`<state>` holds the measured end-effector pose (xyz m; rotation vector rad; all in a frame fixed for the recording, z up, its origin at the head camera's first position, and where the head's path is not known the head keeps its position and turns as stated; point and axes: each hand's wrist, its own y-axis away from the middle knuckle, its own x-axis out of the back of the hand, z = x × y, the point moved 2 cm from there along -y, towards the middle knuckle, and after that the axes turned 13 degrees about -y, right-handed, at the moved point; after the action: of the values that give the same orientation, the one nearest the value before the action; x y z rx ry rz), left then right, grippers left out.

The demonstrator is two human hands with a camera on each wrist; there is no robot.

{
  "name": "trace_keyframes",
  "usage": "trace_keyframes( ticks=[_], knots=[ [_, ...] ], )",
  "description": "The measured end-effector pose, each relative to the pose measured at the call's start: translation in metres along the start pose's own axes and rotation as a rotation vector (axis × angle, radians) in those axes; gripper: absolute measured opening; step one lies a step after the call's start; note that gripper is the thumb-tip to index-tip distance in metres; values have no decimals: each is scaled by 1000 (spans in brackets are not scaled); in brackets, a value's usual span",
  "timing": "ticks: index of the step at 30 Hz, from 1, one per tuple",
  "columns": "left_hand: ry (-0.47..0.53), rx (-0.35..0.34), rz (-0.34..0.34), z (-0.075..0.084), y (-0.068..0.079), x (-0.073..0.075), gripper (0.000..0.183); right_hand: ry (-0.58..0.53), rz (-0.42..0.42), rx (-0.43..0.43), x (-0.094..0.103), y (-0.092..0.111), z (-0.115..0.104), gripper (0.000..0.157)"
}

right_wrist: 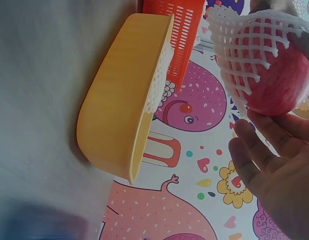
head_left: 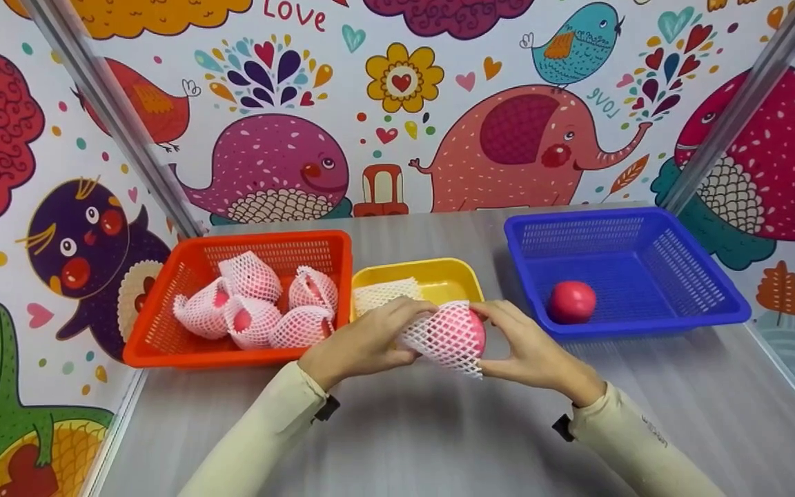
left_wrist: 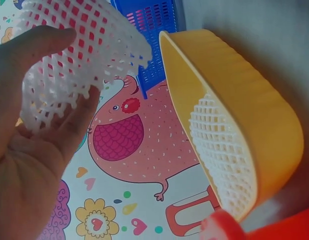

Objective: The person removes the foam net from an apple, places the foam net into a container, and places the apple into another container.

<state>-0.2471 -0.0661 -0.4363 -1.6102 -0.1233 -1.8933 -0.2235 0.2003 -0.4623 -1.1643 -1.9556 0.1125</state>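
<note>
Red fruit [head_left: 478,334], one: your right hand [head_left: 532,348] is gripping it, your left hand [head_left: 366,342] pinching its foam net [head_left: 442,339], by the yellow tray [head_left: 446,281]'s front right corner. You are risking a drop onto the worktop [head_left: 432,449] if the net is snagging.

The head view looks forward-down; 2 nearer wrist views, facing the wall [head_left: 387,21], share the netted fruit [right_wrist: 274,65].

Netting [head_left: 437,339] partly hides the held red fruit [head_left: 478,333]; the head view crops both sleeves [head_left: 252,438].
</note>
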Motion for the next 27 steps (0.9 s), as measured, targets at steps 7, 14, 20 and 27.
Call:
trace_keyframes(
  ticks=[7, 14, 20, 27],
  knots=[
    [11, 22, -22, -3, 0, 0, 61, -10, -11, -52, 2, 2, 0, 77],
    [14, 58, -28, -6, 4, 1, 56, -19, 5, -61, 3, 5, 2, 78],
    [-10, 22, 41, -9, 7, 4, 38, -5, 21, -27, 6, 7, 3, 78],
    [-47, 8, 100, -14, 10, 7, 18, 19, 43, 3, 10, 10, 5, 77]
  ],
)
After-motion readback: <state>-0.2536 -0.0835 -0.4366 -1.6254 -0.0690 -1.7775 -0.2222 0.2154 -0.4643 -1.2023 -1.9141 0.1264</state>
